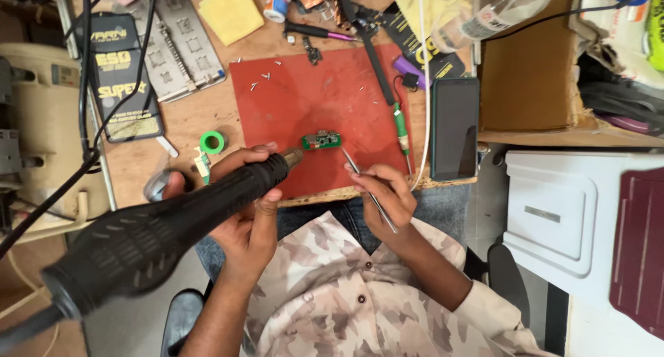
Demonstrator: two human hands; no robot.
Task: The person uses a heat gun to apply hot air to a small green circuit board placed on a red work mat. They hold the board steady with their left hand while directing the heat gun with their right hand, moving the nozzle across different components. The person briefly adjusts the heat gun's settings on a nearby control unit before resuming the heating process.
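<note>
**Hot-air work on a small circuit board**

The left hand (252, 215) grips a black hot-air gun (173, 222), its nozzle just beside a small green circuit board (321, 140) lying near the front edge of the red mat (311, 94) on the desk (187, 122). The right hand (387, 198) pinches tweezers (366, 187), tips close to the board but apart from it. Judging by this, heating is under way; nothing has been lifted off the board yet. A dark phone (454, 127) lies at the mat's right edge.

Left hand (249, 212) aims hot-air gun (173, 222) at circuit board (321, 140); right hand (387, 198) grips tweezers (370, 191).
</note>
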